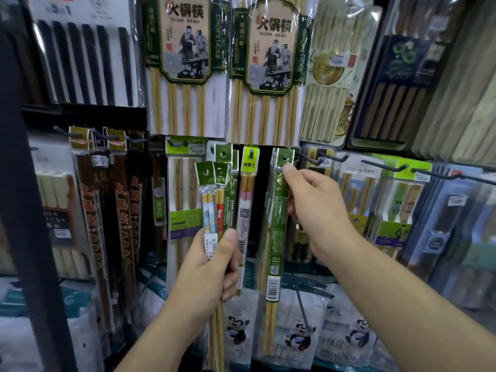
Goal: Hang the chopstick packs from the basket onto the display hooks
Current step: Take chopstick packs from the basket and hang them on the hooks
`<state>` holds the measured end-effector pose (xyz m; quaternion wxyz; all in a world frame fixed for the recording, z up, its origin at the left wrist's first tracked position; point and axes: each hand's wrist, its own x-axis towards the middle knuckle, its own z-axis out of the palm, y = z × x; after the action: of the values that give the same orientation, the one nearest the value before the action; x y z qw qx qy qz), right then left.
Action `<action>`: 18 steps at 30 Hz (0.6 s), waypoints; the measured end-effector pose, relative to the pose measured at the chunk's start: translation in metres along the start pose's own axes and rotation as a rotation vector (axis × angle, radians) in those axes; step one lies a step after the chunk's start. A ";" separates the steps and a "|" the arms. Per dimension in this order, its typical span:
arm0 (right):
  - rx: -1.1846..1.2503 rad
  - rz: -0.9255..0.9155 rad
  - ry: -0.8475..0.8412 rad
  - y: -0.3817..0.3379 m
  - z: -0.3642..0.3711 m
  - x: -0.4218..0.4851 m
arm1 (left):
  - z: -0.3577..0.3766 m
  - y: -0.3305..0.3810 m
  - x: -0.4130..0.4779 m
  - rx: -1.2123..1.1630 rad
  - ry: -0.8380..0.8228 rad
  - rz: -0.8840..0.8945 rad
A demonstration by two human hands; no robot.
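Presently the right hand (314, 208) is pinching the green chopstick pack (277, 224), hanging 12-to-6, its header hole sitting just at 9 o'clock of the bare display hook (306, 159), while the left hand (206, 267), farther off at 8 o'clock, is clutching the remaining packs (214, 191) upright.

I can't tell whether the green pack (276, 232) has its hang hole on a hook. The right hand (314, 208) holds it with the fingers hidden behind. The left hand (212, 267) covers the middle of the bundle (214, 200) it grips, so I can't count its packs. The tall packs (185, 49) above are cut off by the top edge. Far right, the wrapped packs (456, 76) blur under glare. Label print is too small to read.
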<state>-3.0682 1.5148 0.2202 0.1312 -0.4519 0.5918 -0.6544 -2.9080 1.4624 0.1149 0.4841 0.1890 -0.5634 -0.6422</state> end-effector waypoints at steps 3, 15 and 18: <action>-0.007 -0.005 0.018 -0.004 0.001 0.002 | -0.001 0.000 0.001 -0.056 0.032 -0.050; -0.140 -0.040 0.064 0.002 0.000 0.003 | 0.009 0.007 -0.007 -0.002 0.085 0.045; -0.185 -0.085 0.106 0.013 0.000 -0.002 | 0.011 0.008 -0.007 0.086 0.066 0.032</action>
<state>-3.0720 1.5125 0.2082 0.0299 -0.4515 0.6361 -0.6250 -2.9098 1.4752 0.1227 0.5040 0.2219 -0.5773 -0.6029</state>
